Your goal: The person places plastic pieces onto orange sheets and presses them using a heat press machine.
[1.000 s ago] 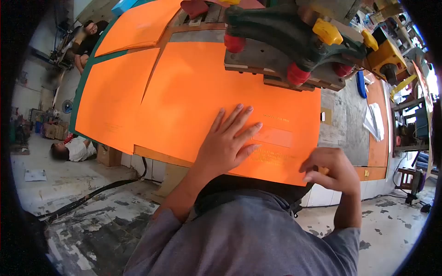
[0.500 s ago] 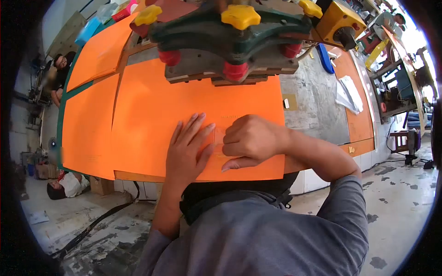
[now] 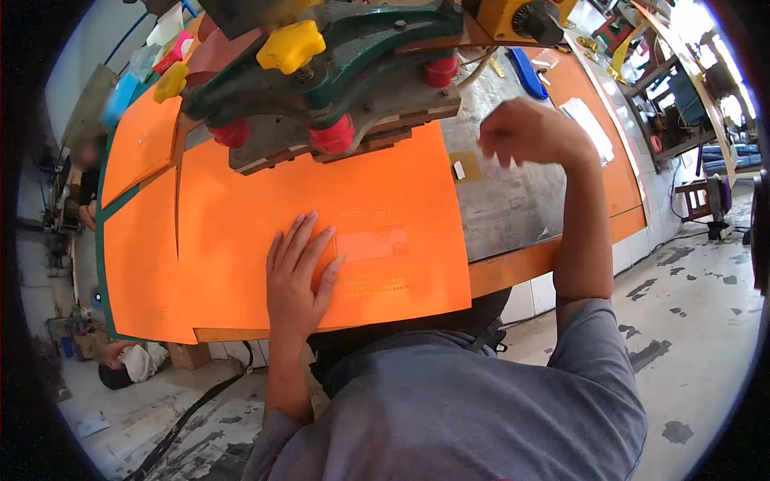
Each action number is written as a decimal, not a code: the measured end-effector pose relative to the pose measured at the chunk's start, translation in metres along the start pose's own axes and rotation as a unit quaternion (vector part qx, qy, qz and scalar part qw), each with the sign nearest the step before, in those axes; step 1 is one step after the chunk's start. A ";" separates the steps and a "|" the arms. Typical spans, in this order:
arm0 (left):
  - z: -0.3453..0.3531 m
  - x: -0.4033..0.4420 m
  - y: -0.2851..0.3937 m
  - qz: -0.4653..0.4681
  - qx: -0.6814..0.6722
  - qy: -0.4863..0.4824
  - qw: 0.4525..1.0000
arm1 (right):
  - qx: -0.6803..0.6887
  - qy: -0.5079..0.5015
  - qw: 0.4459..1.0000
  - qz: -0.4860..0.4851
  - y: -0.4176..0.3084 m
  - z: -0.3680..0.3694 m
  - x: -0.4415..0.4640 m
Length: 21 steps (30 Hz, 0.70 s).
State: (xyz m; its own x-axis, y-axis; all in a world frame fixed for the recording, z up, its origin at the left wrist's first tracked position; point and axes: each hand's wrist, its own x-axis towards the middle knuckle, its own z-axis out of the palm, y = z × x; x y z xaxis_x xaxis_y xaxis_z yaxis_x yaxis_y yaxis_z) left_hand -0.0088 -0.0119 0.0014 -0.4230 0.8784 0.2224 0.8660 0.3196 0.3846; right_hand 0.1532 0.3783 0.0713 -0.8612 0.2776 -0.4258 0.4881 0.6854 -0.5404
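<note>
A sheet lies lengthwise left to right beneath a flat left hand. The right hand curls above the counter, its grip unclear.

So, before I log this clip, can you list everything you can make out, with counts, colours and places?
Lettered sheet: one, orange with gold lettering, centre
Rectangle: one, paler orange, on that sheet
Other sheets: count unclear, orange, left
Press: one, dark green frame, top
Star knobs: two, yellow, on press
Caps: three, red, on press
Dial box: one, yellow, top right
Metal plate: one, grey, right of lettered sheet
Blue item: one, blue, upper right
Stool: one, brown, far right
Cable: one, black, floor, lower left
Other people: two, dark and white clothing, left
Left hand: one, bare, flat on lettered sheet
Right hand: one, bare, over metal plate; contents unclear
Shirt: one, grey, bottom
</note>
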 end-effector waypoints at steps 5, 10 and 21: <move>0.001 -0.001 0.000 -0.010 -0.003 0.002 1.000 | -0.122 0.355 0.927 -0.017 0.024 0.004 0.043; 0.001 -0.001 0.000 -0.007 0.000 0.013 1.000 | -0.140 0.380 0.914 0.002 0.053 0.030 0.090; 0.006 -0.005 0.002 0.006 0.020 0.015 1.000 | -0.189 0.406 0.894 0.011 0.052 0.038 0.093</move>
State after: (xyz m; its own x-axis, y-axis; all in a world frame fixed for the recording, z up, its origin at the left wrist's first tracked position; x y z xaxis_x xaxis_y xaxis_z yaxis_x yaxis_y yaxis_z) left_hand -0.0034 -0.0135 -0.0049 -0.4204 0.8713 0.2532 0.8803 0.3240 0.3465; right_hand 0.1043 0.4144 -0.0239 -0.7467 0.5850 0.3166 0.5549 0.8103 -0.1883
